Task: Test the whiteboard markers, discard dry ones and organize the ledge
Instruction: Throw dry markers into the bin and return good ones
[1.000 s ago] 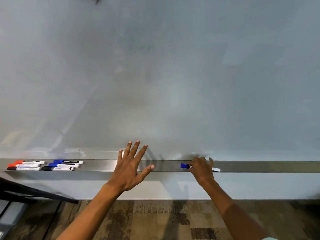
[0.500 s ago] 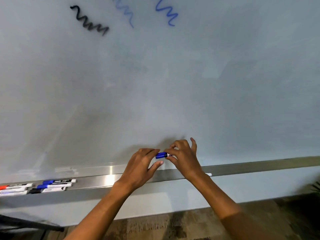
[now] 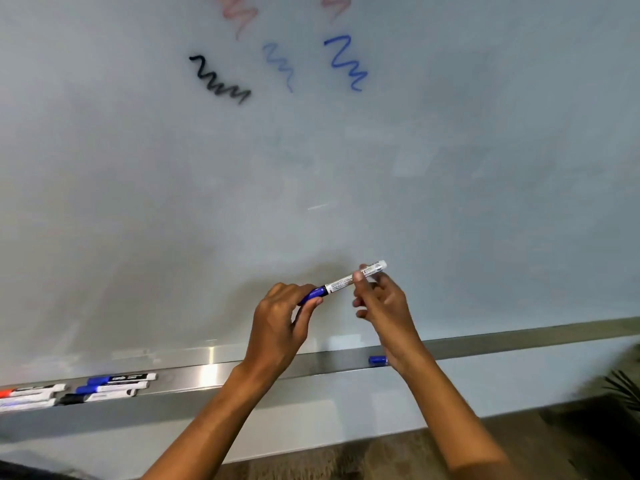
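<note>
A whiteboard [image 3: 450,168] fills the view, with black, blue and faint red squiggles near its top. Along its foot runs a metal ledge [image 3: 519,336], holding a cluster of markers [image 3: 104,388] at far left and one blue cap [image 3: 377,359] lying by the right wrist. In front, the left hand [image 3: 280,323] pinches the blue cap end of a marker [image 3: 346,280] while the right hand [image 3: 381,303] grips its white barrel
</note>
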`<state>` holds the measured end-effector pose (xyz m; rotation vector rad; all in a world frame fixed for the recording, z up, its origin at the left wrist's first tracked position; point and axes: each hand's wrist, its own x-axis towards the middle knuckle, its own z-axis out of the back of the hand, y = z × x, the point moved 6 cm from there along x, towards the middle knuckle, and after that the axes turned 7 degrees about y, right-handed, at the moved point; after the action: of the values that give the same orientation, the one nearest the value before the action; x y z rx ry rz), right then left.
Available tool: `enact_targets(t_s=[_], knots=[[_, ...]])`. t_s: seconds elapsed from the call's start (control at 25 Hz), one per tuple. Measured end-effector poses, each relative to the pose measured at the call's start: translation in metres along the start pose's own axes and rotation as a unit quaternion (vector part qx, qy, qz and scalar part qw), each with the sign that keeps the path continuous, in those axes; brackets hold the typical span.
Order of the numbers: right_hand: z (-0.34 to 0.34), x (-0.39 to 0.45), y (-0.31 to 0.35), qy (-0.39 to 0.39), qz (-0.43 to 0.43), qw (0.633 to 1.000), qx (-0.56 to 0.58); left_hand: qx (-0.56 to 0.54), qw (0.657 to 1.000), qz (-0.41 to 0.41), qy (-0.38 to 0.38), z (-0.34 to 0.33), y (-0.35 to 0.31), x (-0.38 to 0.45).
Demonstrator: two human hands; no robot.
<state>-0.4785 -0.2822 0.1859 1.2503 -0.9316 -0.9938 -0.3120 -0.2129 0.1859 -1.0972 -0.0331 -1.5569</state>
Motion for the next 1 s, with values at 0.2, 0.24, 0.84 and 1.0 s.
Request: enact_targets(t_s=[0.2,0.24,0.84,1.0], knots=[[-0.027,-0.014,0.031,0.065,0.04,0.996,0.056,-0.04,0.998,-0.049,-0.011,0.017,-0.027,0.001],[-0.031,-0.015,0.037,0.047,0.051,0.997,0.03,-0.052,0.997,-0.056,-0.01,0.021,-0.034,0.003],[0.013,-0.031,0.154,-0.153,0.222,0.951,0.154,-0.071,0.982,-0.066,-0.161,0.096,-0.055,0.022],[0.006,-0.034,0.167,-0.124,0.267,0.949,0.114,-0.061,0.974,-0.102,-0.193,0.114,-0.068,0.045]])
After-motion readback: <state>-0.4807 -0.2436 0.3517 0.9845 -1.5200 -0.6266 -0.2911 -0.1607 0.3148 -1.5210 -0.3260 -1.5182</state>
